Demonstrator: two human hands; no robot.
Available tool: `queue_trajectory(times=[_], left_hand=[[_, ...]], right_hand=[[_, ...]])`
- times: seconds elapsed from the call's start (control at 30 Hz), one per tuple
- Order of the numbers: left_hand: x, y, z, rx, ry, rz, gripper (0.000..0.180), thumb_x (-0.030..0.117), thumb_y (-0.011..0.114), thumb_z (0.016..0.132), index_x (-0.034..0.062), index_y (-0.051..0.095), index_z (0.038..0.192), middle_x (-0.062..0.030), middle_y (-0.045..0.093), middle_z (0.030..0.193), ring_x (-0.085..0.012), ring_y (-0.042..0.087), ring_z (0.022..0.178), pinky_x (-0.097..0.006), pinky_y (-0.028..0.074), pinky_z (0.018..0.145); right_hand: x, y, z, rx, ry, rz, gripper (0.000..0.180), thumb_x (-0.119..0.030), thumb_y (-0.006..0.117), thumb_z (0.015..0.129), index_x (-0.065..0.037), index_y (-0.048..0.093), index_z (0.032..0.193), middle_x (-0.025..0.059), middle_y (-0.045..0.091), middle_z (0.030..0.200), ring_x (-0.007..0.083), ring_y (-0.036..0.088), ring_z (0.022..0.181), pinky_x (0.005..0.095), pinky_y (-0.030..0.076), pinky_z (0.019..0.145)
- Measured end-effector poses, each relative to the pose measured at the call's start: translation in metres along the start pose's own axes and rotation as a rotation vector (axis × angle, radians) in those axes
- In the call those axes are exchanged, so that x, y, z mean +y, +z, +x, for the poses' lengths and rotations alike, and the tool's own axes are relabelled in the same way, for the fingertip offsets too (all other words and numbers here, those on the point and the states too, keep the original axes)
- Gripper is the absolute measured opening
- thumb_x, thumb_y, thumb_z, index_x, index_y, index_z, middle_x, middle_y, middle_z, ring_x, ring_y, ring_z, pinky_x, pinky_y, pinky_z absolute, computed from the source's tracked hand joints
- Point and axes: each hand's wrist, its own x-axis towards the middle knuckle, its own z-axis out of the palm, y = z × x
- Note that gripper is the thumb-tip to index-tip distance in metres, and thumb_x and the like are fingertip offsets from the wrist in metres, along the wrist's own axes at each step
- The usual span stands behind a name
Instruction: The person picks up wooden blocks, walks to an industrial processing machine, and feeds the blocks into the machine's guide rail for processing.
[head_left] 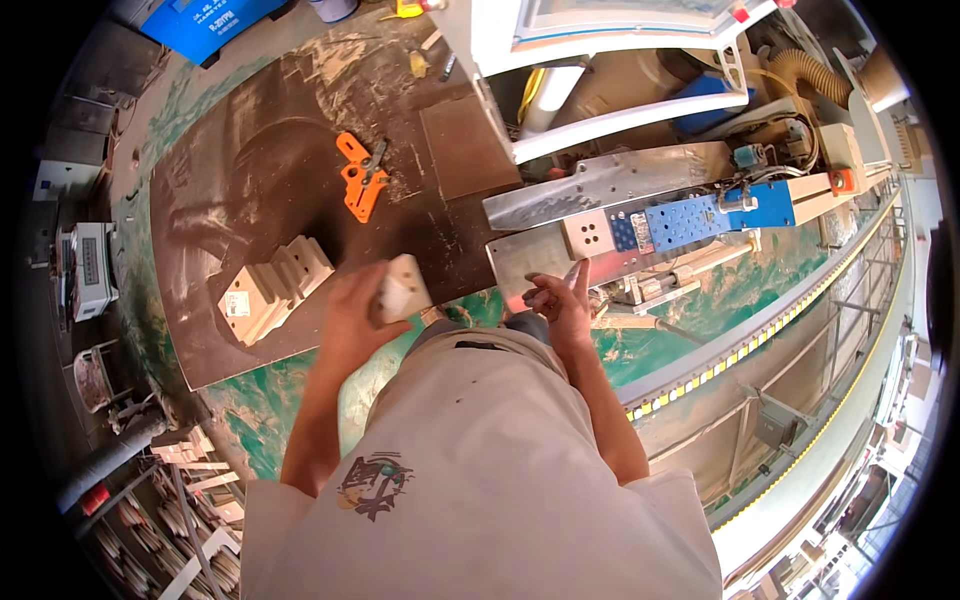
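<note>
My left hand point(352, 308), a little blurred, grips a small pale wooden block point(403, 287) by its left side, at the near edge of the brown table point(300, 190). To its left, several similar wooden blocks point(275, 288) stand in a stepped row. My right hand point(566, 308) is over the near edge of a metal plate point(525, 262) on the machine. Its index finger stretches toward a wooden block with round holes point(589, 234) lying on that plate, and the other fingers are partly bent. Whether the fingertip touches the block I cannot tell. Nothing shows in this hand.
An orange tool point(361, 178) lies on the brown table. Beyond the plate run a long metal guard point(610, 182) and a blue perforated machine part point(690, 223). A white-framed panel point(600, 30) overhangs the far side. A rail with yellow marks point(735, 362) crosses the right.
</note>
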Motion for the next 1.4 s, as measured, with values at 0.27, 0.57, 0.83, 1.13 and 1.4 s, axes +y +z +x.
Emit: queue_trajectory(times=[0.27,0.57,0.83,1.13,1.4], left_hand=[[-0.026,0.101,0.029,0.012,-0.038,0.174,0.095,0.024,0.094,0.069,0.0081,0.052,0.153,-0.0135,0.052,0.152,-0.0387,0.048,0.137,-0.048,0.041,0.117],[-0.028,0.093,0.029,-0.078,-0.041,0.203,0.092,0.014,0.091,0.07,0.0097,0.051,0.153,-0.015,0.054,0.148,-0.0401,0.051,0.132,-0.049,0.044,0.113],[0.014,0.108,0.041,0.037,0.091,0.142,0.085,0.013,0.091,0.068,0.0094,0.058,0.146,-0.0139,0.06,0.142,-0.0369,0.055,0.129,-0.049,0.044,0.112],[0.1,0.175,0.087,-0.066,0.266,0.249,0.074,0.035,0.085,0.076,0.0112,0.061,0.142,-0.0069,0.06,0.144,-0.0297,0.052,0.136,-0.061,0.025,0.124],[0.124,0.213,0.123,0.006,0.473,0.27,0.07,0.039,0.083,0.078,0.0107,0.063,0.139,-0.0127,0.052,0.153,-0.0354,0.047,0.141,-0.062,0.026,0.122]], right_hand=[[-0.011,-0.007,0.001,-0.038,0.046,0.075,0.107,-0.008,0.06,0.1,-0.016,-0.023,0.168,0.0155,0.069,0.106,0.0217,0.067,0.074,0.0347,0.057,0.071],[-0.06,-0.068,0.029,-0.023,0.021,0.049,0.101,-0.007,0.053,0.102,-0.015,-0.024,0.167,0.0149,0.07,0.096,0.0212,0.066,0.07,0.0347,0.055,0.066],[-0.118,-0.142,0.071,-0.036,-0.121,0.042,0.027,-0.004,0.051,0.102,-0.004,0.044,0.127,0.0167,0.073,0.092,0.0193,0.066,0.066,0.0314,0.052,0.06],[-0.181,-0.199,0.091,-0.051,-0.12,0.051,0.042,-0.002,0.052,0.099,-0.009,0.041,0.139,0.0108,0.069,0.091,0.021,0.069,0.069,0.0334,0.054,0.062],[-0.227,-0.252,0.115,0.018,-0.175,0.072,0.04,0.001,0.048,0.1,-0.004,0.046,0.139,0.0115,0.067,0.089,0.0185,0.064,0.064,0.033,0.056,0.062]])
